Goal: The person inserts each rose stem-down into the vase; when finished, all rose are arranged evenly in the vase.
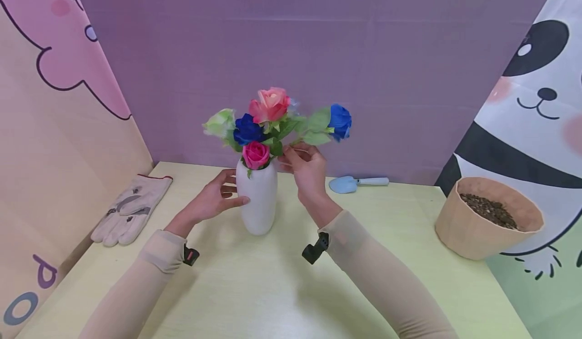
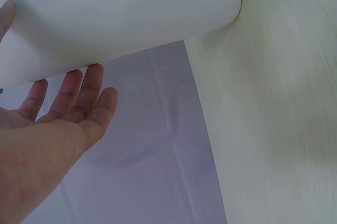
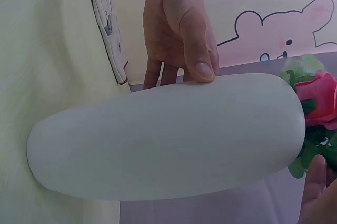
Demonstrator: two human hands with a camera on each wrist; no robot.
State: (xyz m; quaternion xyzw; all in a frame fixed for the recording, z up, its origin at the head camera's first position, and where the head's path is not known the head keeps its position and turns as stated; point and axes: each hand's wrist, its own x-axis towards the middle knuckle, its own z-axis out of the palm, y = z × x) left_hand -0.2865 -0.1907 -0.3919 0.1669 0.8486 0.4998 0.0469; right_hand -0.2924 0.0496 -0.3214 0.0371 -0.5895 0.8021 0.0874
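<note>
A white vase (image 1: pixel 260 202) stands upright on the table, holding artificial roses. My left hand (image 1: pixel 213 197) steadies it, thumb on the near side and fingertips along its left wall; in the left wrist view those fingers (image 2: pixel 92 84) meet the vase. Just right of the vase mouth, my right hand (image 1: pixel 308 170) pinches the stem of a blue rose (image 1: pixel 340 122), which leans out to the right with green leaves. Around the mouth are a dark blue rose (image 1: pixel 248 129), a pink rose (image 1: pixel 256 154), a coral rose (image 1: pixel 271 105) and a pale green one (image 1: pixel 220 123). The stem's lower end is hidden.
A light blue hand trowel (image 1: pixel 359 183) lies at the table's back edge, right of the vase. Farther right stands a tan pot (image 1: pixel 468 233) with dark soil. Gardening gloves (image 1: pixel 132 210) lie at the left edge. A purple backdrop (image 1: pixel 291 41) rises behind the table.
</note>
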